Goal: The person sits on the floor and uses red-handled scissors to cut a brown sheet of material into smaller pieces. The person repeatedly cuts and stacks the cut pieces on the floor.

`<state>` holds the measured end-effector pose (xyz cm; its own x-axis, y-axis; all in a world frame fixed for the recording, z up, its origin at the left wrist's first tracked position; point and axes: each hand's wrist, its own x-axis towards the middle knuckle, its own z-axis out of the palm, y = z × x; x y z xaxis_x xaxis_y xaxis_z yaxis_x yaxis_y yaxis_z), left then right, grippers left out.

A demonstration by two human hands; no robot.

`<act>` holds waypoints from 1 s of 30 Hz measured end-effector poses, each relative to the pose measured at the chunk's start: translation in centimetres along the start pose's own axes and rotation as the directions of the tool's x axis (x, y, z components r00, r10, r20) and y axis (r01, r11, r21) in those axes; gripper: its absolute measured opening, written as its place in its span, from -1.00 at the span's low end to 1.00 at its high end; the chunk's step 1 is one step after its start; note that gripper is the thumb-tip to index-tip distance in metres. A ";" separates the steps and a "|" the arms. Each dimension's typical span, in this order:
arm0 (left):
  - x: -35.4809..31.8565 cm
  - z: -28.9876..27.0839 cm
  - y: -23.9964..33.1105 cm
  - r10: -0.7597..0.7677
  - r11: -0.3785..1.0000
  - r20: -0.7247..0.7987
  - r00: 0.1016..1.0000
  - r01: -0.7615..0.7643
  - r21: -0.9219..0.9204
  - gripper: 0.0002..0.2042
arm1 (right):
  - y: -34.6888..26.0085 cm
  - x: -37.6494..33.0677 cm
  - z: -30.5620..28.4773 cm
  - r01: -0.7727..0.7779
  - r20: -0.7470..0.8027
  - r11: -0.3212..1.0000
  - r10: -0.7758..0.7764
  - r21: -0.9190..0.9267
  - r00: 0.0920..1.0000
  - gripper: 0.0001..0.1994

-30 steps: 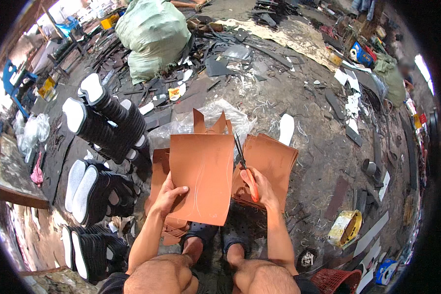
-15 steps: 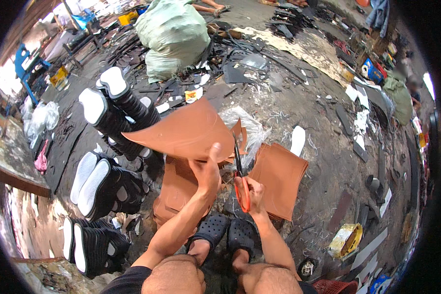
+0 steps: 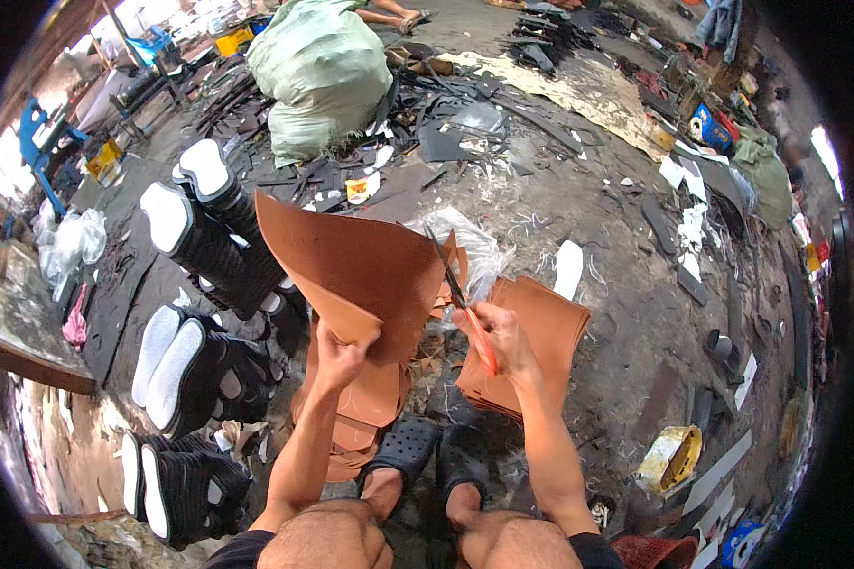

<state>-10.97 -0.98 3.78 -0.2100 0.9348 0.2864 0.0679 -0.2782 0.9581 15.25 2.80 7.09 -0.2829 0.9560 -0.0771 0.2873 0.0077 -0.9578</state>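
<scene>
My left hand (image 3: 340, 356) is closed on the near edge of a brown, leather-like sheet (image 3: 361, 266), which curls upward at its far left corner. In my right hand (image 3: 505, 339) is a pair of scissors (image 3: 482, 343) with orange handles. Their dark blades point up and to the left, beside the sheet's right edge; whether they touch it I cannot tell. Under the held sheet lies a pile of brown cut pieces (image 3: 365, 400). A stack of brown sheets (image 3: 546, 327) sits on the ground just beyond my right hand.
Stacks of black sandals with white soles (image 3: 166, 216) and grey soles (image 3: 176, 370) stand at the left. A large pale green sack (image 3: 318, 76) is at the back. Clear plastic (image 3: 479, 248), a white sole (image 3: 567, 269) and a yellow container (image 3: 669, 460) lie around.
My left hand has shifted left and nearer, now gripping the sheet's near edge, and the sheet has tilted and curled. My right hand has risen slightly, its scissors tilting left.
</scene>
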 end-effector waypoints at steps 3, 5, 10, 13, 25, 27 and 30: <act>2.5 -0.3 1.6 -0.175 0.939 -0.246 0.953 0.087 -0.333 -0.55 | 1.2 -0.4 0.0 0.151 -0.104 0.988 -0.147 0.026 0.984 -0.48; 3.9 -1.7 1.9 -0.168 0.928 -0.290 0.942 0.052 -0.369 -0.40 | 1.9 -0.1 -0.2 0.088 -0.133 0.978 -0.063 0.189 0.989 -0.52; 2.8 -4.6 2.1 -0.380 0.791 0.137 0.915 0.399 -0.464 -0.30 | -0.1 0.9 -1.3 -0.047 -0.069 0.953 0.028 -0.298 0.997 -0.26; 1.7 -4.2 2.7 -0.409 0.766 0.310 0.859 0.507 -0.395 -0.25 | -0.2 1.5 -0.7 -0.044 -0.085 0.965 0.023 -0.257 0.996 -0.27; 5.2 7.1 0.7 -0.197 0.935 -0.483 0.853 0.016 -0.353 -0.59 | 0.3 -2.1 5.8 0.057 -0.230 0.998 -0.057 -0.009 0.971 -0.53; 6.2 5.3 -0.6 -0.330 0.857 -0.473 0.817 0.049 -0.512 -0.64 | 1.3 -1.8 4.2 -0.125 -0.188 0.979 0.154 0.160 0.970 -0.48; 4.3 3.6 -1.0 -0.259 0.881 -0.355 0.898 0.070 -0.467 -0.53 | -0.4 -0.8 0.6 -0.184 -0.059 0.982 0.186 0.035 0.981 -0.43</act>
<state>-8.44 4.16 4.02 -0.5520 0.8337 0.0110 -0.4107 -0.2833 0.8666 14.83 1.87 7.39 -0.1696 0.9565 -0.2372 0.3021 -0.1787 -0.9364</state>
